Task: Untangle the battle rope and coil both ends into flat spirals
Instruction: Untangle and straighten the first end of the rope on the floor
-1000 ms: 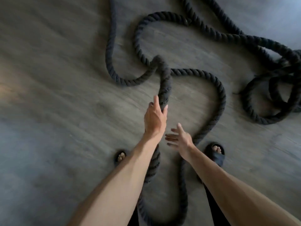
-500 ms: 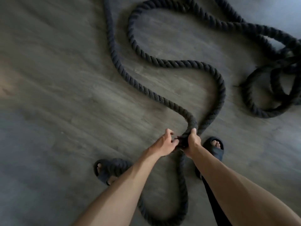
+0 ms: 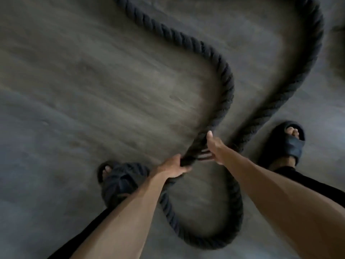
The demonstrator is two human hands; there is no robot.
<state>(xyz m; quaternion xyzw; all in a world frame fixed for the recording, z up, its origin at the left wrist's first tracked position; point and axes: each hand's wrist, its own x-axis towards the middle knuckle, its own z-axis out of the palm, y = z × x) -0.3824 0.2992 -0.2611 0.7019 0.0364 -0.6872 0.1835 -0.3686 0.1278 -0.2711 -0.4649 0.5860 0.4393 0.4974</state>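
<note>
View looking down at a person's bare arms & feet on a grey wood-grain floor (image 3: 74,90), w/ a thick dark battle rope (image 3: 226,81) laid in curves. The left hand (image 3: 173,168) has its fingers curled tight round the rope where two stretches cross. Just right of the left hand, the right hand (image 3: 214,148) lies against the same stretch, thumb pointing up along it, fingers looking straight though blurred. Above the left hand the rope rises, bends left & runs off the top edge. Below the left hand it drops into a rounded loop btwn the forearms, passes behind the right forearm, then sweeps up & right to the top. Left of the left hand is a dark sandal (image 3: 119,186) w/ what looks like rope across it. Far right of it is a second dark sandal (image 3: 288,146).
</note>
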